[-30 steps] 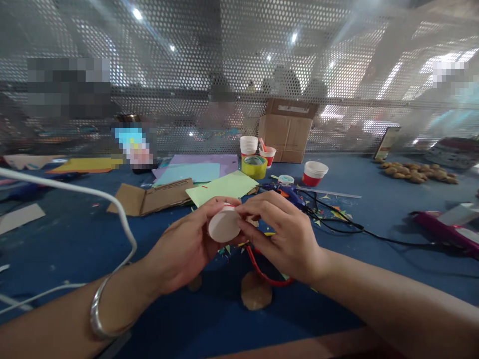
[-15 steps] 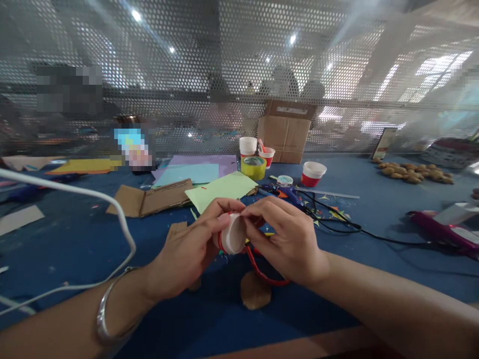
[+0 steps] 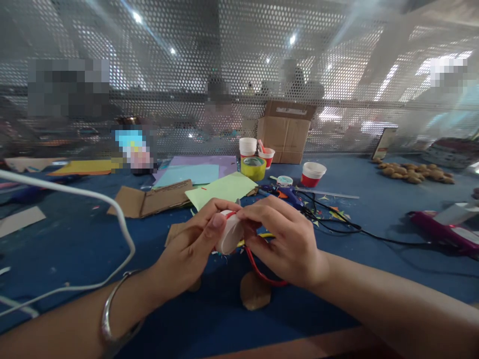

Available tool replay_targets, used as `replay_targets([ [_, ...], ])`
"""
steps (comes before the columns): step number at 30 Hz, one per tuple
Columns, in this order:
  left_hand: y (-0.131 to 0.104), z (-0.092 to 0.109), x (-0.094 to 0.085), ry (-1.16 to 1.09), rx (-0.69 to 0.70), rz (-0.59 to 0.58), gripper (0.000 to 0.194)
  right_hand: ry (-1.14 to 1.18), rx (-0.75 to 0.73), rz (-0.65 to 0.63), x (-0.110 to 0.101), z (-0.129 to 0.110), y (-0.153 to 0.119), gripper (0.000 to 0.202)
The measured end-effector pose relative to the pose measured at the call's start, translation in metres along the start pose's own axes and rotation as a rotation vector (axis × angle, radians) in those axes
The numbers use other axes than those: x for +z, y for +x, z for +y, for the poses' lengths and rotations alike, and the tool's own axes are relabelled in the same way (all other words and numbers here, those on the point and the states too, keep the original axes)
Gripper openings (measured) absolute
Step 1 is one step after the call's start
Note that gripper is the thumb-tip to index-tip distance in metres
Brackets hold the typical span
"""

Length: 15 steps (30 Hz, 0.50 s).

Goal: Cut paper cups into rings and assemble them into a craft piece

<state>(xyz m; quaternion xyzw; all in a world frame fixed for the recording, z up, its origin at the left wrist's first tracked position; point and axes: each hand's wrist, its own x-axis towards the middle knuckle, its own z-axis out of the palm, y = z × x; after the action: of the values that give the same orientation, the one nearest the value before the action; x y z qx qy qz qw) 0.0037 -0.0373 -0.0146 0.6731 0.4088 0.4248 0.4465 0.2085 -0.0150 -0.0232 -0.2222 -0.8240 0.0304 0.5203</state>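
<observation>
My left hand (image 3: 194,239) is closed around a small paper cup (image 3: 229,238), white with a red band. The cup is tilted, and its round white end faces partly toward me. At its right edge, my right hand (image 3: 282,239) pinches the rim between thumb and fingers; its fingertips are partly hidden. Under my hands lies a red curved handle (image 3: 262,271) with a yellow part (image 3: 266,235) near it, mostly covered. A round brown cardboard disc (image 3: 255,290) is on the blue table below.
Coloured paper sheets (image 3: 224,188) and folded cardboard (image 3: 164,198) lie behind my hands. Yellow tape (image 3: 253,168), red-and-white cups (image 3: 313,173) and a carton (image 3: 284,132) stand farther back. A blue glue gun (image 3: 290,196) trails a black cord. A white cable (image 3: 121,219) curves at left.
The paper cup has turned in my hands, so its white end shows at a different angle and its red band shows along the top. Both hands stay near the same place.
</observation>
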Motion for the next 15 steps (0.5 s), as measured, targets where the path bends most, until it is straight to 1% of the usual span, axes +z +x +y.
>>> replay_targets([
  [3,-0.0002,-0.0003,-0.0016,0.037,0.020,0.023,0.051,0.001,-0.034,0.009,0.0000,-0.0012,-0.0009,0.027],
  [5,0.0000,0.0005,-0.0023,0.092,0.049,0.043,0.050,-0.008,-0.041,0.002,0.0003,-0.0021,-0.0014,0.027],
  [9,0.0009,0.0027,-0.0042,0.153,0.111,0.040,0.041,-0.001,-0.043,-0.018,0.0012,-0.0040,-0.0011,0.026],
  [12,0.0023,0.0037,-0.0055,0.158,0.093,0.019,0.038,0.001,-0.050,-0.011,0.0018,-0.0047,-0.0008,0.025],
  [15,0.0048,0.0053,-0.0054,0.146,0.042,-0.010,0.046,-0.004,-0.046,-0.029,0.0026,-0.0049,-0.0017,0.024],
])
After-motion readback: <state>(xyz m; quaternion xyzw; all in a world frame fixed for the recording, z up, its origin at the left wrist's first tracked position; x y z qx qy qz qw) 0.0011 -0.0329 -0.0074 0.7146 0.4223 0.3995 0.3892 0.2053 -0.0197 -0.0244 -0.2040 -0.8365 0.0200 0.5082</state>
